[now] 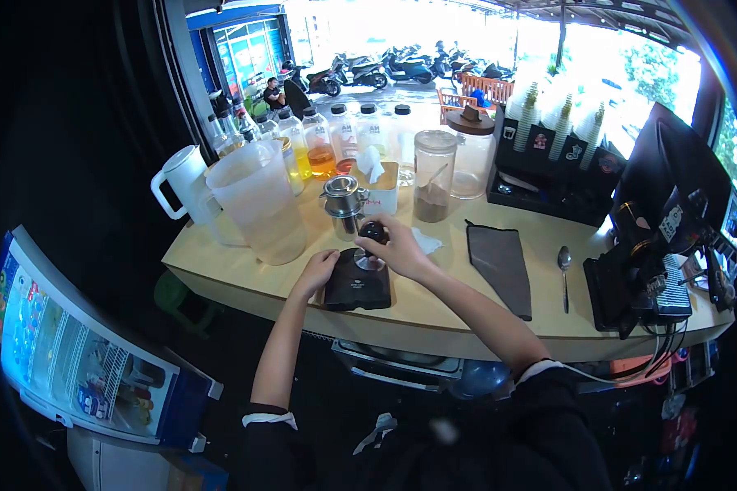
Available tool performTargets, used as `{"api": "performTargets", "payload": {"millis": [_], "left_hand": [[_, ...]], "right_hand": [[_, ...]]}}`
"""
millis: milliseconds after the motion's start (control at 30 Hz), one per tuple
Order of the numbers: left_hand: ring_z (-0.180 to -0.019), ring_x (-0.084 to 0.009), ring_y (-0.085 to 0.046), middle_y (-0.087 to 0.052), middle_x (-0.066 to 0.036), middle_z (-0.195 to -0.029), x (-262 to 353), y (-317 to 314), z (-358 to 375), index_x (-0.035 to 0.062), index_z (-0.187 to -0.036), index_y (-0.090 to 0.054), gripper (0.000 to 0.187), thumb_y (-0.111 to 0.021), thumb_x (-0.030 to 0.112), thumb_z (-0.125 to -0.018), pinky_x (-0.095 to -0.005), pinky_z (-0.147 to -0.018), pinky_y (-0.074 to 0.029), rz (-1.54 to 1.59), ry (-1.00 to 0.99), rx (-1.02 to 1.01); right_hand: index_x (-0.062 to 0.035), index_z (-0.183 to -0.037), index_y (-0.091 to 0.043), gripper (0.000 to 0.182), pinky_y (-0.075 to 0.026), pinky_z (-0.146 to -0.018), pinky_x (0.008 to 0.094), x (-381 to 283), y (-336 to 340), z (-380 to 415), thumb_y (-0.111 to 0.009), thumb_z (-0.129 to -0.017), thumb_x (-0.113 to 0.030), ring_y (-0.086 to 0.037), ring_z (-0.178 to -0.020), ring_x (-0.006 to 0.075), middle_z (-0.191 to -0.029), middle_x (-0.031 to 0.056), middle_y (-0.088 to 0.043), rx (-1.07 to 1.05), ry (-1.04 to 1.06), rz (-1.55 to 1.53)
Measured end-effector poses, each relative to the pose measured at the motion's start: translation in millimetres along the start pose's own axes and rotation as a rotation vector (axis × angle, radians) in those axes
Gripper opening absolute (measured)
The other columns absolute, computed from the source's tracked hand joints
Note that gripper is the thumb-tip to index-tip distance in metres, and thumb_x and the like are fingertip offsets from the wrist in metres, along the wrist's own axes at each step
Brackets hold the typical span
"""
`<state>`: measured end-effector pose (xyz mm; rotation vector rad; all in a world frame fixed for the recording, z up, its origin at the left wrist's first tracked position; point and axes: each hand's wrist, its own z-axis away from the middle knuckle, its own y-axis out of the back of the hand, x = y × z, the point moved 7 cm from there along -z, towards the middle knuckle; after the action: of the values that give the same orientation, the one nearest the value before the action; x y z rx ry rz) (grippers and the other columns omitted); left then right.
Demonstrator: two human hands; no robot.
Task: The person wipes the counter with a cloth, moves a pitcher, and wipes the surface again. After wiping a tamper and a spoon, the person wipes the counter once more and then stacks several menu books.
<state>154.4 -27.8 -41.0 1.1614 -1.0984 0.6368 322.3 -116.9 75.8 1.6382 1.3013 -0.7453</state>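
My right hand point(397, 247) is wrapped over the round black knob of a coffee tamper point(373, 233). The tamper's shiny metal base sits at the back of a black tamping mat point(357, 286) with small pale print. My left hand point(315, 272) is closed at the mat's left edge, fingers together, thumb upward. Just behind my hands stands a metal drip coffee filter point(341, 194) on a glass point(348, 225). A white tissue point(426, 240) lies behind my right hand.
Left on the wooden counter point(434, 286) are a large translucent jug point(262, 204) and a white pitcher point(184, 184). Bottles point(319, 143), a jar of brown powder point(434, 180) and a cup rack point(549, 164) line the back. A dark cloth point(499, 266) and spoon point(565, 274) lie right.
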Motion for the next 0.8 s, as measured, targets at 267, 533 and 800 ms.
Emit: {"api": "performTargets", "payload": {"millis": [267,533,800], "left_hand": [[-0.108,-0.0301,-0.051,-0.053,-0.019,-0.116,27,22,34,-0.0016,-0.119,-0.047,0.044,-0.054,0.025,-0.085,-0.0360,-0.090,-0.039,-0.163,-0.250,0.172],[-0.093,-0.0234,-0.050,-0.053,-0.011,-0.099,145,-29,79,0.0029,-0.112,-0.049,0.036,-0.058,0.011,-0.079,-0.0340,-0.082,-0.038,-0.097,-0.618,0.428],[-0.090,-0.0265,-0.051,-0.052,-0.013,-0.098,179,-180,61,0.0028,-0.104,-0.052,0.031,-0.060,0.006,-0.074,-0.0356,-0.083,-0.041,-0.100,-0.818,0.045]], "right_hand": [[0.0018,-0.101,-0.050,0.041,-0.047,-0.051,0.0293,51,-51,-17,-0.066,-0.078,-0.028,-0.058,-0.054,0.0191,-0.083,0.0146,-0.056,0.018,0.366,0.480],[0.0019,-0.119,-0.043,0.052,-0.046,-0.079,0.0378,55,-13,11,-0.063,-0.079,-0.025,-0.057,-0.090,0.0294,-0.117,0.0224,-0.044,-0.131,-0.114,0.215],[-0.0036,-0.093,-0.059,0.020,-0.048,-0.073,0.0362,50,206,136,-0.059,-0.077,-0.016,-0.056,-0.090,0.0317,-0.100,0.0161,-0.055,0.333,-0.120,0.681]]}}
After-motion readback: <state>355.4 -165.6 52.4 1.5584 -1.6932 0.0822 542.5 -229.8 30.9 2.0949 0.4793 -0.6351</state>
